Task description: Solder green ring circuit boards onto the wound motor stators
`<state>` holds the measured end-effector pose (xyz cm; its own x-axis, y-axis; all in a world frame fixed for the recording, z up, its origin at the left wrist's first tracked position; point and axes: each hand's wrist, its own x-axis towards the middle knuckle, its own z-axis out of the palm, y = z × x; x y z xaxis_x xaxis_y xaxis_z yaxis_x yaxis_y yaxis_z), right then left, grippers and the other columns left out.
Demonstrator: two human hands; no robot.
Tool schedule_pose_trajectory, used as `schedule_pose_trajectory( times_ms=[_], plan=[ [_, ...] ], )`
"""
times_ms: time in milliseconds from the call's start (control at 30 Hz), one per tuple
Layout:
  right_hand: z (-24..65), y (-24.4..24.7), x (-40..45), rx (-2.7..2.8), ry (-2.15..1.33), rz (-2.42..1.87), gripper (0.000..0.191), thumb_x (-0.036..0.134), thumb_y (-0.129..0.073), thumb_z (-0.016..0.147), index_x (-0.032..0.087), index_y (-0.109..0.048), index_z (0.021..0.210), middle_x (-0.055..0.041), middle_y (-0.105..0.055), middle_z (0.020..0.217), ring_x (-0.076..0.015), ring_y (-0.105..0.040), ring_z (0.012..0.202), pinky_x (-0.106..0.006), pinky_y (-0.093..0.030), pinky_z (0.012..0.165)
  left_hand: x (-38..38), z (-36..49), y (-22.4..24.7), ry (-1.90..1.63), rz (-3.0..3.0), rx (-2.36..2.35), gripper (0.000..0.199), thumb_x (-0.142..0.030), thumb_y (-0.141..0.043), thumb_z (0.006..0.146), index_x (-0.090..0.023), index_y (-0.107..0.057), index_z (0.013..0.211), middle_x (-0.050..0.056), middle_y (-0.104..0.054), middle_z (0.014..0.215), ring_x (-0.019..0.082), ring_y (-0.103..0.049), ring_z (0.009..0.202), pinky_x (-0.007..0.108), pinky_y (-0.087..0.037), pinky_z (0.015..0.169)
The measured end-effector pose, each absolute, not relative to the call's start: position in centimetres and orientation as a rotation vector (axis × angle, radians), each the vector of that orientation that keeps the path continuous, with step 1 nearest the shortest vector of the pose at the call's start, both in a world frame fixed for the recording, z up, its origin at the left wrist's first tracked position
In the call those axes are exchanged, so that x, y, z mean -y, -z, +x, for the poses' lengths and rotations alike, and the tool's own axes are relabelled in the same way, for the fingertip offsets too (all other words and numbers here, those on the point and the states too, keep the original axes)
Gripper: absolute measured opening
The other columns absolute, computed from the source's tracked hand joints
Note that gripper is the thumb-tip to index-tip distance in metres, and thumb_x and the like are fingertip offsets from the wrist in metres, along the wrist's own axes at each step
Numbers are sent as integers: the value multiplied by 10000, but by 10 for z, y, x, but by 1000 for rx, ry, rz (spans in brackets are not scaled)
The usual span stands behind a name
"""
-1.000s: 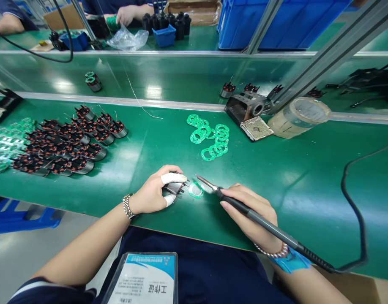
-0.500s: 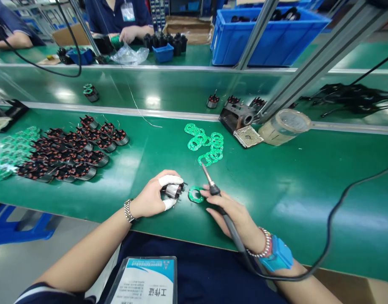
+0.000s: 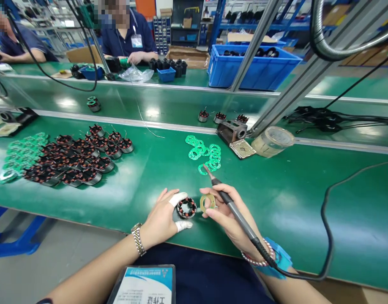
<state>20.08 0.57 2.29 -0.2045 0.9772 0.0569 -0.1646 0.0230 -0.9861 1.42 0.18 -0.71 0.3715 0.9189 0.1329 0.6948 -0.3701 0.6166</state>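
Ring board [image 3: 203, 205] not on stator [image 3: 180, 208]

Left hand [image 3: 160, 217] holds stator at green bench [image 3: 159, 173]; right hand [image 3: 233, 223] pinches ring board just right of stator, plus soldering iron [image 3: 236, 212]. Bare stators [image 3: 76, 158] left of stator look undone; green cluster [image 3: 24, 154] farther left, maybe done. Loose rings [image 3: 215, 152], co-worker [image 3: 127, 36], blue crate [image 3: 224, 69] beyond stator.

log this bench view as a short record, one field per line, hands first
left hand: holds a wound core, white covers on finger and thumb
right hand: holds a soldering iron and a tan ring
iron tip: points toward the loose green rings; contact unclear
bench left: many wound cores, more green rings beside them
bench back: metal stand, square pad, round tub
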Motion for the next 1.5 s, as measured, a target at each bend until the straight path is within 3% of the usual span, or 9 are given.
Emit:
schedule_pose_trajectory(
  times_ms=[167,433,733,1133,1500],
  plan=[
    [206,-19,-12,1431,-1335,-1005,303,290,-574,806,268,-414,1061,-83,-586,1113,-176,-601,984,-349,-522,814,-3,18,6,-668,2151,-1419,546,-300,-739,617,-210,-484,1091,104,-607,1093,270,-540,1076,548,-288,1014],
    [199,-26,-13,2010,-684,-1178,393,262,-570,801,210,-399,1151,-102,-625,1000,-204,-643,876,-338,-533,765,-7,17,5,-677,2058,-1374,500,-286,-722,628,-217,-481,1060,59,-618,1038,235,-577,989,533,-269,1021],
    [188,-25,-25,2162,-852,-1008,448,257,-723,668,230,-437,1012,-36,-622,926,-179,-630,855,-291,-512,768,-9,16,0,-645,2057,-1342,405,-290,-683,658,-211,-520,1020,59,-617,1014,247,-553,1013,524,-279,1020],
    [187,-25,-21,2255,-774,-979,304,225,-637,753,220,-476,1011,-47,-563,894,-168,-577,783,-286,-509,680,-11,12,4,-621,2034,-1302,505,-315,-694,653,-200,-495,1102,76,-591,1070,238,-541,1020,515,-244,1036],
    [182,-9,-20,2119,-669,-902,300,258,-588,789,217,-444,1049,-60,-591,918,-186,-576,827,-309,-511,724,-9,13,8,-643,2058,-1334,477,-298,-677,665,-193,-497,1094,88,-598,1087,239,-542,1041,498,-261,1039]
  ],
)
